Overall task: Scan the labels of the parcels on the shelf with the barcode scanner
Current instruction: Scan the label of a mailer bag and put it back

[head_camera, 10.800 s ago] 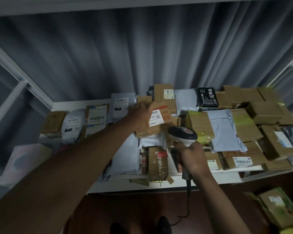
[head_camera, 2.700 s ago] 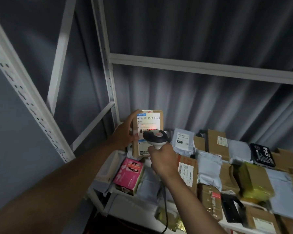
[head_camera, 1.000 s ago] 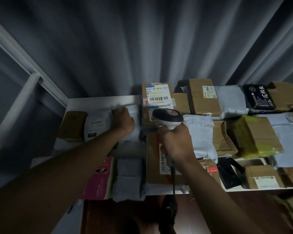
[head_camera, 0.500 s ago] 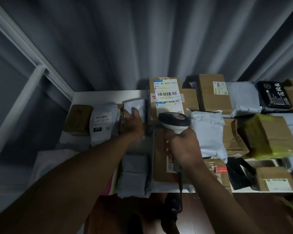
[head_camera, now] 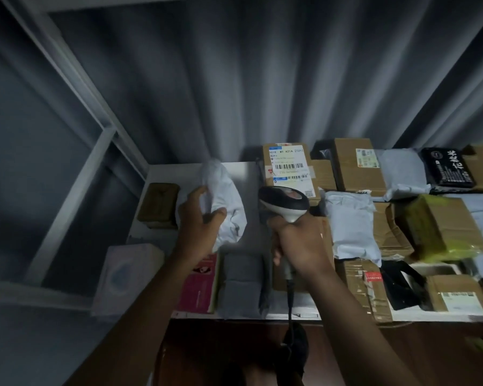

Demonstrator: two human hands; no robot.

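Left hand (head_camera: 200, 224) gripped pale mailer bag (head_camera: 223, 201), lifted over shelf (head_camera: 246, 174); right hand (head_camera: 299, 240) wrapped round barcode scanner (head_camera: 286, 203) handle, beside labelled box (head_camera: 289, 167).

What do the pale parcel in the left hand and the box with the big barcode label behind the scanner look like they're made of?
Pale parcel: looks like thin, slightly glossy plastic mailer film; it crumples and creases softly where the left hand grips it.
Labelled box: looks like matte brown corrugated cardboard, with straight edges, a white paper label and what seems to be clear tape.
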